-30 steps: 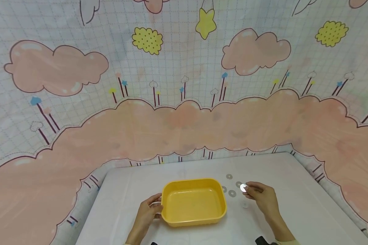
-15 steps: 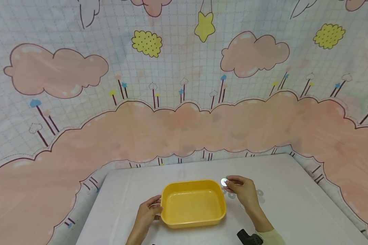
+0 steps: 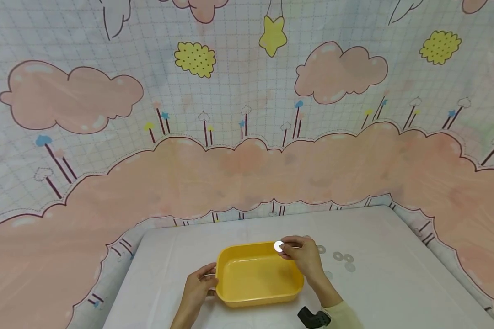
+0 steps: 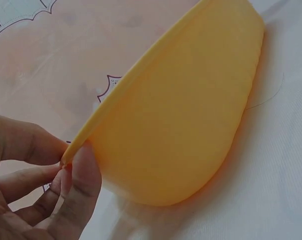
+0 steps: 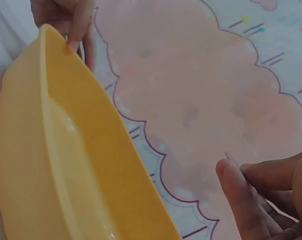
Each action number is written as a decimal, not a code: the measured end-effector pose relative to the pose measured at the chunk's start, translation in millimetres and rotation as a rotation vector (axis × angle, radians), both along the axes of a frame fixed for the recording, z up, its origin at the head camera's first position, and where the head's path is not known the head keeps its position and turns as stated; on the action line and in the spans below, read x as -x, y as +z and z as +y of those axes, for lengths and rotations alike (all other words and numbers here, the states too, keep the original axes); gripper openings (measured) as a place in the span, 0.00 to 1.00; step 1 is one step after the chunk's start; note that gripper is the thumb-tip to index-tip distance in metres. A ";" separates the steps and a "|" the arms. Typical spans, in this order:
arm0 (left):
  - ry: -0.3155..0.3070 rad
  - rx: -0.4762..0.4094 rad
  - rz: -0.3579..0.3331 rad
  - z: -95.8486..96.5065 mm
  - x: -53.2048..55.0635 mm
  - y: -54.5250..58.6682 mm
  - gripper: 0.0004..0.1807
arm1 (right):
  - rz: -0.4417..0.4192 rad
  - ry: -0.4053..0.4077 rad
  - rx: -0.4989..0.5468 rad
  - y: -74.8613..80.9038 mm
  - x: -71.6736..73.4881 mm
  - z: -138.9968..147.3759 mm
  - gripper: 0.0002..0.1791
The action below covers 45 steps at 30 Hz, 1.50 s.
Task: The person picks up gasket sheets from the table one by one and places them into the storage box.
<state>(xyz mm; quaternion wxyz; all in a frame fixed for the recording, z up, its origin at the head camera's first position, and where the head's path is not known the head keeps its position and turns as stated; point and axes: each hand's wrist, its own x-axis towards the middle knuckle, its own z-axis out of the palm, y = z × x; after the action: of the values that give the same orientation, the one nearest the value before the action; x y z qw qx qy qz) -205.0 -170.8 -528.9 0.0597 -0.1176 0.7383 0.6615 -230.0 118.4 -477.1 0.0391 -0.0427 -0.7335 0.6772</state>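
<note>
A yellow plastic tray [image 3: 259,276] with rounded corners stands on the white table in the head view. My left hand [image 3: 195,287] pinches its left rim; the left wrist view has the thumb [image 4: 83,187] against the outer wall and fingertips at the lip. Over the tray's back right corner, my right hand [image 3: 307,258] holds a shiny flat metal washer [image 3: 278,246] between thumb and fingertips. From the right wrist, only the thin edge of that washer [image 5: 230,158] shows above the fingertips. The inside of the tray looks bare where it shows.
Several grey washers [image 3: 338,256] lie flat on the white table [image 3: 395,274] to the right of the tray, some partly behind the right hand. A printed cloth [image 3: 247,173] with clouds hangs behind the table. A black device [image 3: 314,317] sits at the right wrist.
My right hand has carried the washer left from above the loose washers to over the tray's back right corner. The left hand stays at the tray's rim.
</note>
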 end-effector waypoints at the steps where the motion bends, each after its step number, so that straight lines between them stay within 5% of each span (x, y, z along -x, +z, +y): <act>1: -0.002 0.000 0.000 0.1 -0.1 0.1 0.30 | -0.003 0.003 0.001 -0.7 0.8 -3.0 0.10; 19: -0.012 0.005 -0.005 -0.7 -1.0 -1.5 0.32 | -0.077 0.138 0.039 -26.5 13.0 -50.0 0.10; 29: -0.004 -0.005 -0.004 -1.0 -2.8 -3.8 0.32 | -0.116 0.149 0.001 -35.3 13.5 -72.7 0.07; 45: -0.009 0.002 -0.005 -0.1 -3.1 -3.2 0.30 | -0.182 0.219 -0.194 -42.5 16.2 -92.1 0.03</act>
<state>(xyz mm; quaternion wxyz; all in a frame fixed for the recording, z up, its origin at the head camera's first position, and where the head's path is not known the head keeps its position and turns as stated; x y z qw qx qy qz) -201.9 -170.9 -532.1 0.0642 -0.1159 0.7393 0.6602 -246.2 26.3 -519.5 -0.0975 -0.0195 -0.7963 0.5967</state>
